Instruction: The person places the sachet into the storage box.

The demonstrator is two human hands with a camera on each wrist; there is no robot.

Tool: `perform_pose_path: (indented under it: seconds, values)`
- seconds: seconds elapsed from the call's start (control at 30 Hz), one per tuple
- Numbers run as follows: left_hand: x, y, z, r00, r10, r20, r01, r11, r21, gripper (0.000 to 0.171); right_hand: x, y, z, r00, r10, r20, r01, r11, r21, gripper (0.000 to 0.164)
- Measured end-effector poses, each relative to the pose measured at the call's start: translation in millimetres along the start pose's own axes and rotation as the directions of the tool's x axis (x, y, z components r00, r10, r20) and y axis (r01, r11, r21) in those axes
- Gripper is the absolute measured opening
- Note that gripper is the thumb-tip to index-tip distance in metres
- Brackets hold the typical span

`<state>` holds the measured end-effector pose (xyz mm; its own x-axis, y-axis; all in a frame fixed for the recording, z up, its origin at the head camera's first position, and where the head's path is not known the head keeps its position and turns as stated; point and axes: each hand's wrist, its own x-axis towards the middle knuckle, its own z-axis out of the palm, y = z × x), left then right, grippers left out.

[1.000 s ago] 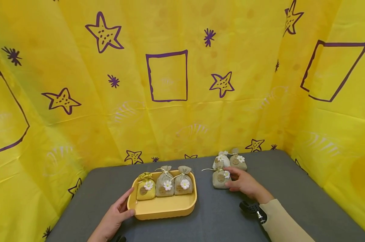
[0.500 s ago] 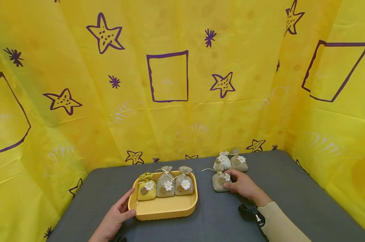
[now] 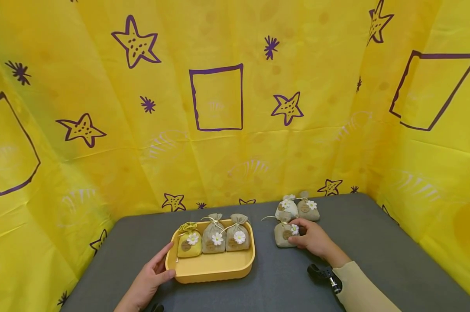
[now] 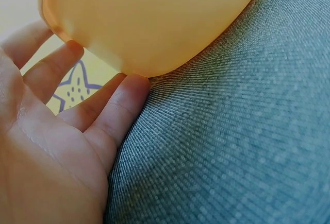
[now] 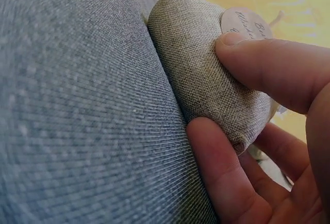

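Note:
My right hand [image 3: 314,240] pinches a small grey-beige linen drawstring sachet [image 3: 281,236] at its right side, thumb over the front by a round paper tag. In the right wrist view the sachet [image 5: 201,69] sits against the grey cloth, a finger low along its side. At the left, my left hand [image 3: 147,277] rests its fingertips, fairly straight, against the left wall of a yellow tray [image 3: 215,276]. Along the tray's back stand a yellow sachet [image 3: 189,247] and two grey ones, a middle one [image 3: 214,236] and a right one [image 3: 237,242], each with a white flower.
Behind the held sachet stand a whitish sachet [image 3: 287,211] and a grey-brown sachet [image 3: 308,212]. A grey cloth [image 3: 273,281] covers the table. Yellow curtains [image 3: 219,173] with purple starfish drawings close in the back and sides. A black wrist device [image 3: 322,275] hangs at the right wrist.
My right hand has closed in on the front sachet, which has shifted slightly toward me, away from the two behind it. The left hand and tray hold their place.

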<state>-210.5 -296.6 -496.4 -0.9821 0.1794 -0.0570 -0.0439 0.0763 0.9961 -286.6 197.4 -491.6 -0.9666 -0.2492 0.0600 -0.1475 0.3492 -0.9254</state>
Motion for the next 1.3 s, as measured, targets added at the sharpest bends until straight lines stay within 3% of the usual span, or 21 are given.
perform_pose_path:
  seconds: [0.33, 1.0, 1.3]
  values:
    - [0.5, -0.1, -0.2, 1.0, -0.007, -0.001, 0.007, 1.0, -0.002, 0.071, 3.7, 13.9, -0.8, 1.0, -0.015, -0.017, 0.016, 1.0, 0.013, 0.038]
    - [0.1, -1.3, -1.6, 1.0, -0.003, -0.002, 0.003, 1.0, 0.009, 0.072, 2.0, 12.3, 1.5, 0.997, -0.052, -0.048, 0.054, 0.998, 0.038, 0.04]
    - [0.1, -1.0, -1.3, 1.0, -0.006, 0.001, 0.006, 1.0, 0.008, 0.071, 2.2, 16.1, 2.9, 0.993, -0.037, -0.113, 0.041, 0.999, 0.032, 0.038]
